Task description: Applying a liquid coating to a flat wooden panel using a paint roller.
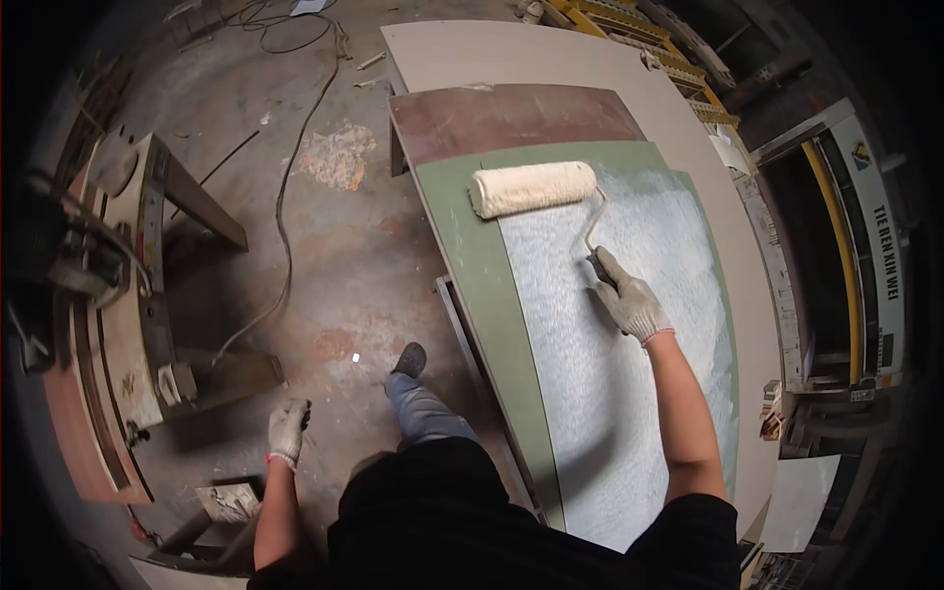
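Observation:
My right hand [632, 300], in a whitish work glove, is wrapped round the dark handle of a paint roller [536, 189]. The roller's fluffy cream sleeve lies across the far end of a green board [462, 236], at the edge of a wet white coating [610, 393]. That coating covers most of the board and is streaky along its right side. My left hand [288, 430], gloved as well, hangs low over the floor, away from the board. Its fingers are curled in, and I see nothing in them.
Under the green board lie a brownish-red board [521, 113] and a larger pale board [511, 49]. A machine bench [147, 295] stands at the left. A cable [285, 197] winds across the floor. Yellow ladder-like frames [629, 29] and a metal rack [875, 256] line the right.

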`<state>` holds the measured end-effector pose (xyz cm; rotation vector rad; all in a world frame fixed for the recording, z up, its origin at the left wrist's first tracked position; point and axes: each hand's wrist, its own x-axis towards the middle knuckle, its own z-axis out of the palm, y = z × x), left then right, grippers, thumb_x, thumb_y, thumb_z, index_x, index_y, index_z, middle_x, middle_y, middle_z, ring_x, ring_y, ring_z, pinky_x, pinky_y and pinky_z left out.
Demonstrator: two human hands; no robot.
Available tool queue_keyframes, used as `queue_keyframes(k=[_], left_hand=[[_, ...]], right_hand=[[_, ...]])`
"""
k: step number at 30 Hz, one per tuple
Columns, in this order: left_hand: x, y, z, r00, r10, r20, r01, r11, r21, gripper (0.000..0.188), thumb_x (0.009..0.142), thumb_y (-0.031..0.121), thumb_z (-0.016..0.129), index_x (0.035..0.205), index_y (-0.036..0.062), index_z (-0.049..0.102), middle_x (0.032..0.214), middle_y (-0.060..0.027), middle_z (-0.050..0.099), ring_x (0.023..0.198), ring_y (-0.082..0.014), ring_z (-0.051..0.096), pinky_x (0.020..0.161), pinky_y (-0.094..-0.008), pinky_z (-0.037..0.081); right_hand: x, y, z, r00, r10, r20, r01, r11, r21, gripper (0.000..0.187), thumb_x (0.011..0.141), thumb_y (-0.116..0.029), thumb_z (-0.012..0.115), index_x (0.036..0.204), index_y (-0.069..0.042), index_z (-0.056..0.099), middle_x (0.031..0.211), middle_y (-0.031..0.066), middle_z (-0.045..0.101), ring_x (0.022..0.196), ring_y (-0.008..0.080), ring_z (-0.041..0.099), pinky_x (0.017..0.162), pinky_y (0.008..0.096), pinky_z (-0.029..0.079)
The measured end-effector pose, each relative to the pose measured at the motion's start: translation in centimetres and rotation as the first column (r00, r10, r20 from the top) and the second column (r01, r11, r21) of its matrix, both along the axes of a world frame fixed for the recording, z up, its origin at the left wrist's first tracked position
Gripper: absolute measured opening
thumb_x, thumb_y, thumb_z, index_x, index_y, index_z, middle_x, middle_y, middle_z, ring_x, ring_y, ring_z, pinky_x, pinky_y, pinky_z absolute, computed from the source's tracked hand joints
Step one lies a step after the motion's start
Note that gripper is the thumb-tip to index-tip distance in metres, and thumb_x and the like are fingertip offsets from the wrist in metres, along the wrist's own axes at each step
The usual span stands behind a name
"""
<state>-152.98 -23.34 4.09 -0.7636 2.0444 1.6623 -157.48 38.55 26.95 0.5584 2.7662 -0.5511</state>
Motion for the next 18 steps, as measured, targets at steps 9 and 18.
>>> queue_keyframes(k=[9,18], left_hand=[[-13.2,-3.7,-3.4,0.939,-0.269,0.214,0.282,0.959,-0.031,0.022,0.096,0.024,0.063,0.085,0.0062,0.070,0.068,0.0006,0.062,0.057,-0.0105,0.054,0.052,-0.0276,0.040],[-22.2,-14.2,-11.7,0.051,-0.960,0.275,0.938,-0.049,-0.344,0.023,0.097,0.026,0.057,0.110,0.0109,0.068,0.093,-0.0101,0.068,0.084,-0.0252,0.069,0.073,-0.0438,0.055]], right_hand=[[2.4,0.4,2.9,0.999,0.035,0.003,-0.035,0.999,0.005,0.058,0.096,-0.018,0.065,0.151,-0.009,0.048,0.124,0.0220,0.069,0.111,0.0383,0.070,0.093,0.0422,0.057],[1.5,-6.8,4.1,0.934,-0.319,0.162,0.303,0.946,0.113,0.059,0.093,-0.009,0.067,0.150,-0.011,0.050,0.122,0.0213,0.070,0.102,0.0374,0.072,0.085,0.0425,0.059]])
